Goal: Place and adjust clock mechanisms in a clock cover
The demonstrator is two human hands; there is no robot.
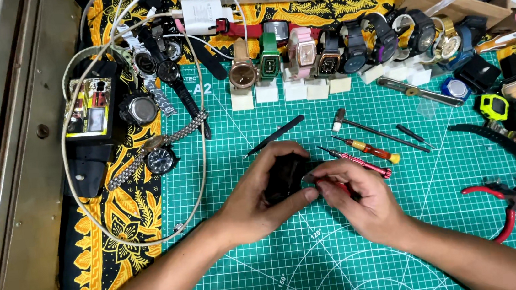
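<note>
Held thing: a small black watch body of dark plastic (286, 177) was held just above the green gridded cutting mat (403, 213) on the tabletop, near the middle of the view.
Left hand: the left hand (257, 198) was curled shut around the watch body from its 8 o'clock side, thumb along the lower edge and fingers over the top.
Right hand: the right hand (358, 198) was closed on a thin tool with a red part showing at the palm; its tip could not be made out, and it met the watch body at the 3 o'clock edge.
Key relation: the watch body lay toward 9 o'clock from the right hand, touching its fingertips; the long axis ran roughly from 9 to 3 o'clock.
Nearer hand: both were in contact; the left hand carried the weight.
Nearby: a red-handled slim metal screwdriver (357, 161) lay at 1 o'clock from the hands, just beside them.
</note>
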